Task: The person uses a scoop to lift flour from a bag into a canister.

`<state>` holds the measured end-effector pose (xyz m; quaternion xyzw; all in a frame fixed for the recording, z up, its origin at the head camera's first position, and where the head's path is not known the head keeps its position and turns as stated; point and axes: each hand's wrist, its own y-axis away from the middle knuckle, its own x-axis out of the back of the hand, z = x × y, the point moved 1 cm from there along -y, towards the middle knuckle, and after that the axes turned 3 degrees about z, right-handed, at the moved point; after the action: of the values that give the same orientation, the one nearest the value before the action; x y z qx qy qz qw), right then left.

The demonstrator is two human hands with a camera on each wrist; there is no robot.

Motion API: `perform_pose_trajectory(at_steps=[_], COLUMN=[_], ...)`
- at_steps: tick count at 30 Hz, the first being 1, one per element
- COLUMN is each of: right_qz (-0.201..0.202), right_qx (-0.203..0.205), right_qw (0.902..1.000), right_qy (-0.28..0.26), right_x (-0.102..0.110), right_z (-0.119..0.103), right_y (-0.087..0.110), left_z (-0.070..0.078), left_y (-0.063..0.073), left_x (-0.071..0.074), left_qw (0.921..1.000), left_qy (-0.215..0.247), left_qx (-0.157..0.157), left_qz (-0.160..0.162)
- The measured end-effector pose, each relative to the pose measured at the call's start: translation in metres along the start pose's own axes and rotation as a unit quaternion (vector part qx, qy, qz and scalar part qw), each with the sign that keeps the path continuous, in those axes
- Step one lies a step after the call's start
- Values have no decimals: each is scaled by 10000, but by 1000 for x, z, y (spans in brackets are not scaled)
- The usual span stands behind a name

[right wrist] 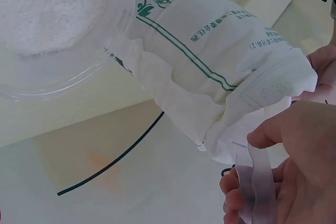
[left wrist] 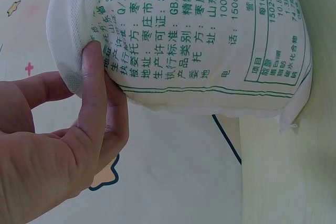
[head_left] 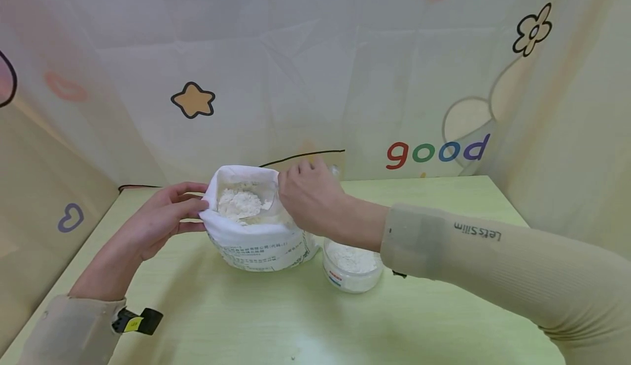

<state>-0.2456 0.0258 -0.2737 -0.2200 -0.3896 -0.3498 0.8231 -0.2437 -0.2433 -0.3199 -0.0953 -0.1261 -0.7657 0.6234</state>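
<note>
A white cloth bag (head_left: 261, 247) with green print stands on the table, its mouth folded outward, with white powder (head_left: 239, 203) inside. My left hand (head_left: 170, 211) pinches the left side of the bag's rolled rim between thumb and fingers. Over the bag's right edge, my right hand (head_left: 313, 195) grips the handle of a clear plastic scoop (right wrist: 257, 182). The scoop's bowl reaches into the bag by the powder, largely hidden in the head view. Just right of the bag, below my right forearm, sits a clear round tub (head_left: 352, 283) holding more white powder.
The pale green table (head_left: 276, 321) runs back to a hanging curtain (head_left: 305, 96) printed with a star, a flower and the word "good". Curtain panels also flank the left and right sides. A black wrist camera (head_left: 140, 321) sticks out from my left sleeve.
</note>
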Motion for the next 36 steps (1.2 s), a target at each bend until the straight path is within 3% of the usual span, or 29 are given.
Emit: perform_pose_trajectory(at_steps=[11, 21, 36], right_qz=[323, 71, -25], right_qx=[23, -143, -102], right_qw=[9994, 9976, 9964], right_qy=[-127, -680, -846], right_x=[-7, -9, -13], right_z=[-3, 3, 10], right_y=[4, 6, 13], left_z=[1, 0, 0], left_y=[1, 1, 1], left_x=[0, -1, -1], left_qw=[10000, 10000, 10000], left_qy=[38, 30, -41], left_qx=[-19, -38, -34], left_qz=[-22, -19, 21])
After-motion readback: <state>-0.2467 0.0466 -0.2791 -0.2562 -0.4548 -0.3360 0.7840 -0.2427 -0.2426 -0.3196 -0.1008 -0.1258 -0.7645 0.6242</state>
